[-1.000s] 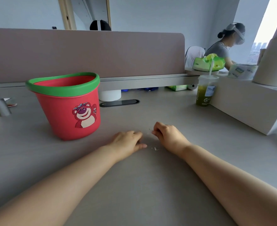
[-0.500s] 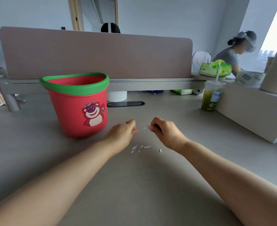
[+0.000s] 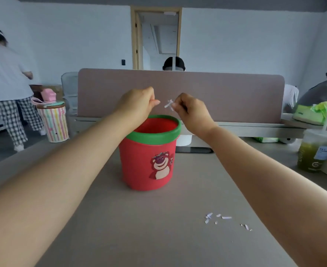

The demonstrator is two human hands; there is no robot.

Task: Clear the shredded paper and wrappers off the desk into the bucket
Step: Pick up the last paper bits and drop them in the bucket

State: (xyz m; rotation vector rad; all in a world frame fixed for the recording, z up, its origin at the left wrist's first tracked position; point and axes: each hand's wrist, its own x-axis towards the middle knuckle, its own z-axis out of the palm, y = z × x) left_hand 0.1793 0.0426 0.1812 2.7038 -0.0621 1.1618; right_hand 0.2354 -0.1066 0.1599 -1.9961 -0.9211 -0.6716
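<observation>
A red bucket [image 3: 139,170] with a green rim and a bear picture stands on the grey desk [image 3: 158,237], in the middle of the head view. Both my hands are raised above its opening. My right hand [image 3: 191,110] pinches a few white paper shreds [image 3: 168,103] between thumb and fingers. My left hand [image 3: 139,103] is curled with thumb and fingertips pressed together; whether it holds any shreds is hidden. Several small paper shreds [image 3: 218,217] lie on the desk to the right of the bucket, near my right forearm.
A brown divider panel [image 3: 226,93] runs behind the bucket. A cup of green drink with a straw [image 3: 312,155] stands at the right, a green tissue pack [image 3: 316,112] behind it. A striped bin [image 3: 53,124] and a standing person are at the left.
Both hands rose from the desk surface to above the bucket, the right carrying pinched shreds. The view shifted, so the bucket now sits in the centre and the loose shreds lower right.
</observation>
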